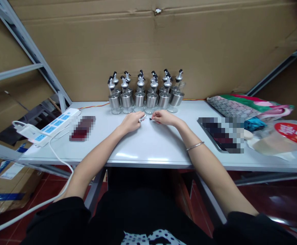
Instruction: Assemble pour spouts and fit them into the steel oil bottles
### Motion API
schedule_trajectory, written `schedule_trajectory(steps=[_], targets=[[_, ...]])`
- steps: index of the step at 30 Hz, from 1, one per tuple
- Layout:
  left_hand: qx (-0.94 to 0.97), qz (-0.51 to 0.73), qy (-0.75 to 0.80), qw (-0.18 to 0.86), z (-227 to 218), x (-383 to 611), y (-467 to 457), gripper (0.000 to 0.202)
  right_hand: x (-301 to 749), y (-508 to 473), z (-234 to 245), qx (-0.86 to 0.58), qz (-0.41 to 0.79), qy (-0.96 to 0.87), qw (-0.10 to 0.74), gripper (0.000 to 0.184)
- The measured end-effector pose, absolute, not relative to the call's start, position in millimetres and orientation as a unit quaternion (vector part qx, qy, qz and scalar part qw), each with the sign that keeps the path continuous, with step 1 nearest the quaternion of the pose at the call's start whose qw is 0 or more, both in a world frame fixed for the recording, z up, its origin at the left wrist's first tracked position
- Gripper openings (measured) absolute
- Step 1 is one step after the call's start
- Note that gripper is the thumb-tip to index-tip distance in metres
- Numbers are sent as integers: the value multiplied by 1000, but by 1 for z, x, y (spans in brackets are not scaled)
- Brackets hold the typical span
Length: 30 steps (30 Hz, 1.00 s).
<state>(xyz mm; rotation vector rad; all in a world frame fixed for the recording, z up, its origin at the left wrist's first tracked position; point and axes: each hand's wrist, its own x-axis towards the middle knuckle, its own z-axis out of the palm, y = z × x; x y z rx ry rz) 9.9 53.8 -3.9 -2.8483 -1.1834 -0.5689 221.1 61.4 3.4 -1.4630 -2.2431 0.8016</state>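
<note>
My left hand [132,121] rests on the white table [148,146], fingers curled round a small silver spout part [142,118]. A few centimetres to its right, my right hand [163,118] pinches a tiny black piece [151,119] at its fingertips. The two hands nearly meet at the table's middle. Just behind them stand several glass dispenser bottles [144,93] with steel sleeves and black-tipped pour spouts, in two rows against the cardboard wall. A thin metal bangle circles my right wrist.
A white and blue power strip [52,126] with a white cable lies at the left edge. A blurred dark object [82,128] sits beside it. At the right are a tray [216,143], patterned fabric pouches [240,105] and plastic bags [283,137]. Metal shelf struts frame both sides.
</note>
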Motion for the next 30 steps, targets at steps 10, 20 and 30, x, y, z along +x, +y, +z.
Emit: schedule_trajectory(steps=[10, 20, 30], targets=[[-908, -180, -378, -11, -3, 10, 53, 25, 224, 63, 3, -522, 283, -787, 166, 2], [-909, -179, -376, -16, -2, 10, 52, 26, 219, 55, 11, -533, 257, -778, 209, 6], [-909, -180, -376, -15, -3, 10, 52, 25, 221, 62, 7, -541, 201, -793, 197, 18]])
